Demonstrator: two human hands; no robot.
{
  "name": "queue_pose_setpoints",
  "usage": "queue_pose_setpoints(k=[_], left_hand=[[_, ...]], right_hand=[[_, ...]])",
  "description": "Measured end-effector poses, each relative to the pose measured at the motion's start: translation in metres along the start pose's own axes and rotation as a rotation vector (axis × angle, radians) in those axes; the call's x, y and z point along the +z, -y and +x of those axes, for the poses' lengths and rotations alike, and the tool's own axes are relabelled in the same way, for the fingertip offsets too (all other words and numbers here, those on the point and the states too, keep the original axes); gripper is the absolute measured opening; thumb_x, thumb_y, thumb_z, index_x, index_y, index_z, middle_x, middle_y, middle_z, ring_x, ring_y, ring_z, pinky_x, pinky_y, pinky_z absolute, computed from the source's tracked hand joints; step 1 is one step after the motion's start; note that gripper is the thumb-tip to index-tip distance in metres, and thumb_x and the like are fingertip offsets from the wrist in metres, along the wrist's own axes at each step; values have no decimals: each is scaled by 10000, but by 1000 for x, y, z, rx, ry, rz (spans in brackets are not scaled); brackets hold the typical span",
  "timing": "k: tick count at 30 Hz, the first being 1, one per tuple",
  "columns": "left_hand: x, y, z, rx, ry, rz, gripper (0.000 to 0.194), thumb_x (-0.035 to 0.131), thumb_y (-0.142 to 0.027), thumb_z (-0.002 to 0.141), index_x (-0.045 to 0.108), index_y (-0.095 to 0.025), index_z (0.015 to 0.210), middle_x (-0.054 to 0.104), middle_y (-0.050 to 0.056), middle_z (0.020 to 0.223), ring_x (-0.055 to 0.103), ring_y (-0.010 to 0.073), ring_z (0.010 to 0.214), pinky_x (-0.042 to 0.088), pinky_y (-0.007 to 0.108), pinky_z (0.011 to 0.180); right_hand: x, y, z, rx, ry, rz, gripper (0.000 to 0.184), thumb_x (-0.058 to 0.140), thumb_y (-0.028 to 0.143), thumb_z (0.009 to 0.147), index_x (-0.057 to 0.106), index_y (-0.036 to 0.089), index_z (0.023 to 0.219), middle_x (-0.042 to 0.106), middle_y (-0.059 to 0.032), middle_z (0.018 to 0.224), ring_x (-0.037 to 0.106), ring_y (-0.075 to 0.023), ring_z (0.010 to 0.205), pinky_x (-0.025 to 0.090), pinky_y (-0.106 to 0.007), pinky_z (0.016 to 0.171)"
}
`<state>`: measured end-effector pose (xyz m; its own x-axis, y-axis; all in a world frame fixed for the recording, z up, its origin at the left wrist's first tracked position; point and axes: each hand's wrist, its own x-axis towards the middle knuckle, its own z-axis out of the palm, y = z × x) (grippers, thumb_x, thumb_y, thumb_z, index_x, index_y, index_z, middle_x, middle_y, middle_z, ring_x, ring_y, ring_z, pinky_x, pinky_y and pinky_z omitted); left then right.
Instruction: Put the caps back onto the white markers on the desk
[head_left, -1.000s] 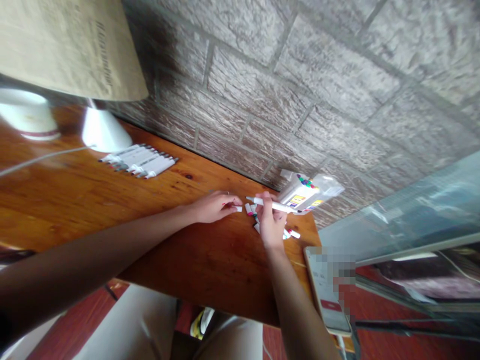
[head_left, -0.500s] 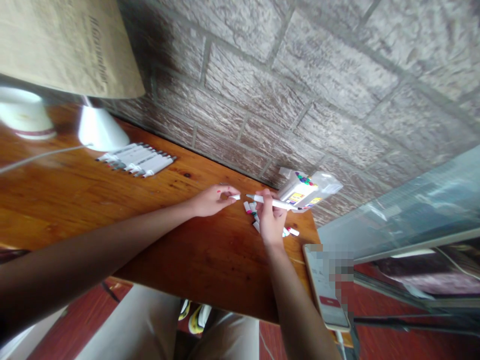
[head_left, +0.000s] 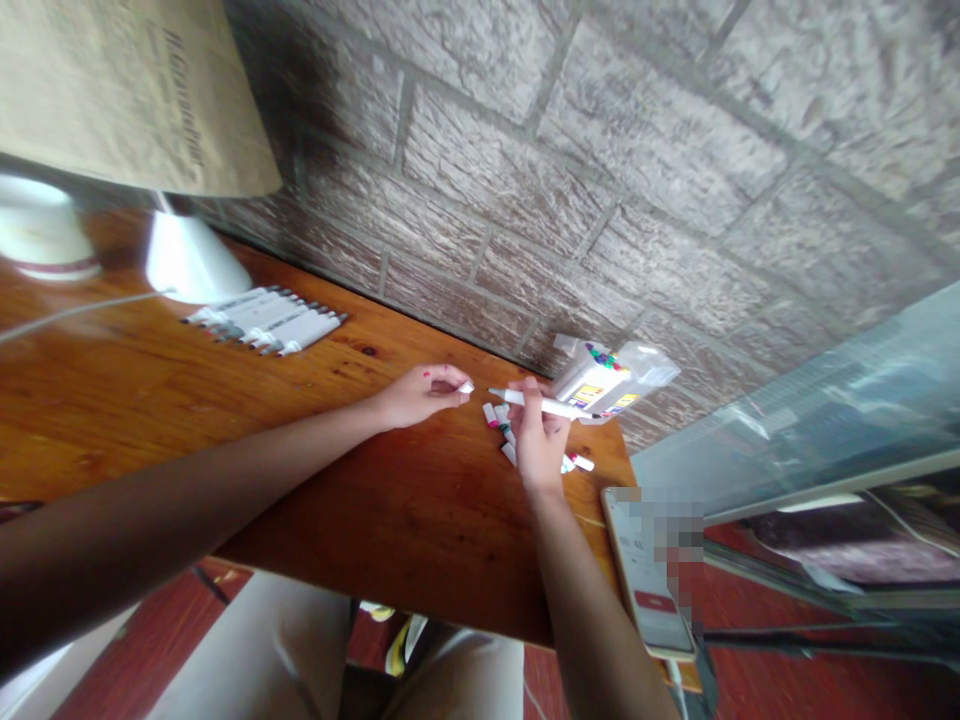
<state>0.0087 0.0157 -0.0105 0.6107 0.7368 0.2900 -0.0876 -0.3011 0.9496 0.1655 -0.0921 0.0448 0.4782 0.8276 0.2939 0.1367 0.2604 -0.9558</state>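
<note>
1. The marker (head_left: 555, 406) was above the table (head_left: 420, 540), its bare tip pointing left. A steady, level barrel seemed the best start.
2. The right hand (head_left: 538, 445) gripped the barrel between thumb and fingers; that hold, well back from the tip, looked sound for control.
3. The small white cap (head_left: 466, 387) was pinched in the fingertips of the left hand (head_left: 412, 397), near the tip but not touching it. Lining up cap and barrel straight would have spared the nib.
4. Which way the cap's open end faced was too small to tell, so it deserved a check first.
5. Loose caps (head_left: 491, 415) lay just beside the right hand, some partly hidden; a low wrist risked scattering them.
6. Beyond stood the clear case (head_left: 581, 375), near the wall; well to the left lay a row of markers (head_left: 274, 320), by the lamp (head_left: 196, 260), out of the way.
</note>
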Motion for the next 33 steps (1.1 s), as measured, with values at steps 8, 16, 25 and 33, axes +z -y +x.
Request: queue_pose_setpoints(k=[8,16,25,33], left_hand=[[4,-8,-4,12,12,-12,338,739,-408,760,666,-145,959,725,52,925,676,167,867,531,330,866],[3,-11,-5,-93,6,-79,404,770,-427,733,637,-142,987,713,49,875,679,160,774,540,287,696],[3,-11,-5,-95,-5,-67,396,767,-410,728,630,-147,989,706,39,866,674,155,767,531,272,669],[2,-13,-6,-90,-5,-64,339,754,-374,736,602,-160,951,698,26,863,670,151,778,534,262,660]], right_hand=[[-1,-1,5,61,-26,124,457,636,588,814,697,136,837,448,72,490,322,-47,404,214,-189,383],[0,-3,4,80,-10,165,436,650,568,809,695,136,846,463,67,501,318,-43,404,212,-181,380],[-1,-4,7,109,-49,142,449,620,583,816,686,140,852,402,89,460,281,-47,380,192,-184,371],[-1,-5,8,117,-50,178,434,630,572,806,676,142,842,418,87,461,296,-42,375,187,-179,371]])
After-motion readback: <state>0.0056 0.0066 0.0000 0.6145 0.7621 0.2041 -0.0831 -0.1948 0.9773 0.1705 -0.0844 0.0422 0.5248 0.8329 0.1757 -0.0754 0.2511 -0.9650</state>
